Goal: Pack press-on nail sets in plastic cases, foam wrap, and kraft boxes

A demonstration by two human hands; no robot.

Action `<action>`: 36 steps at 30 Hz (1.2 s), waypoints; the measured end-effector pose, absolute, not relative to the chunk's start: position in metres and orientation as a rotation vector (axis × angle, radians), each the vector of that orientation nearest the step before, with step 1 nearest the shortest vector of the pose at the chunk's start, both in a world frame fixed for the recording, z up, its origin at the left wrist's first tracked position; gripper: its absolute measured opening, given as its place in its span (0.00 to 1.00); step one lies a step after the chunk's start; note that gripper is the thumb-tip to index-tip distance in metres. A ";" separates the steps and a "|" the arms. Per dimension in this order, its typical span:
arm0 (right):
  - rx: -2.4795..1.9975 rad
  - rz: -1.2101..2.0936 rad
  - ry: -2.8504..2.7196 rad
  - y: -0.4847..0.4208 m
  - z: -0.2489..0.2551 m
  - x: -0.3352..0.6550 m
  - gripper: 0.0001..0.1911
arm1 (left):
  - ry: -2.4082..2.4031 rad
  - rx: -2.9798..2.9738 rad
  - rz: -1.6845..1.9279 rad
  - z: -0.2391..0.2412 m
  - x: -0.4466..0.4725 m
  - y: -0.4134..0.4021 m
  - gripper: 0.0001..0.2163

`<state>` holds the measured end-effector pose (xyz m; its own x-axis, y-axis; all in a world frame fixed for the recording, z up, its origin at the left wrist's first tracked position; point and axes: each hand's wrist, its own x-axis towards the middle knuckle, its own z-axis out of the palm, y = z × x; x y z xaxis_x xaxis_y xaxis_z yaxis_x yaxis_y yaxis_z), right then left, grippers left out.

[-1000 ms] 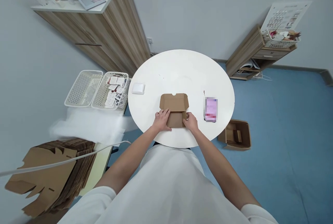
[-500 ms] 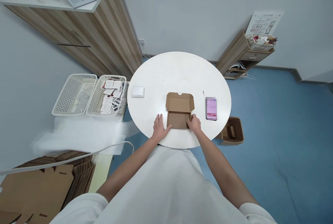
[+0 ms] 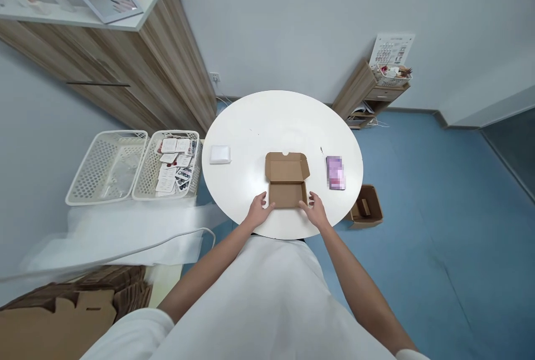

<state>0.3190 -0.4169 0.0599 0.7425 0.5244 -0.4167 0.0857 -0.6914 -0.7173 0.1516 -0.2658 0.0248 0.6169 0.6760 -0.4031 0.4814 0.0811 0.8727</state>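
Observation:
A brown cardboard box (image 3: 287, 196) stands on the white round table (image 3: 284, 120), its lid raised and leaning back and its tray without contents. My left hand (image 3: 259, 212) is at the box's front left corner, fingers apart, thumb at the wall. At the front right corner is my right hand (image 3: 316, 212), with curved, spread fingers and the thumb close to the box's edge. Neither hand is closed around the cardboard; whether the thumbs press on it I cannot tell.
On the table lie a white packet (image 3: 220, 154) and a purple, blurred phone-like item (image 3: 335, 173). Two white baskets (image 3: 140, 184) stand left, one holding printed cards. Flattened cardboard (image 3: 62, 315) is at lower left. An open carton (image 3: 371, 204) sits on the floor right.
My right hand has loosened from the box's right wall, and its fingers have spread outward. The left hand stays by the left corner. The camera view has shifted slightly.

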 end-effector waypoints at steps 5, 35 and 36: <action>-1.910 1.057 -0.159 -0.433 0.074 0.316 0.32 | 0.995 1.299 0.125 0.037 0.152 -0.264 0.28; -1.630 1.229 -0.106 -0.432 0.039 0.359 0.25 | 1.249 1.267 0.197 0.047 0.180 -0.280 0.28; -1.632 1.224 -0.132 -0.434 0.036 0.361 0.25 | 1.280 1.268 0.212 0.045 0.178 -0.281 0.27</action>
<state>0.3608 -0.4340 0.0358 0.4716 0.6079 -0.6388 -0.4582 -0.4500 -0.7665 0.1780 -0.2813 0.0450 0.3650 0.7254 -0.5836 0.4991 0.3767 0.7804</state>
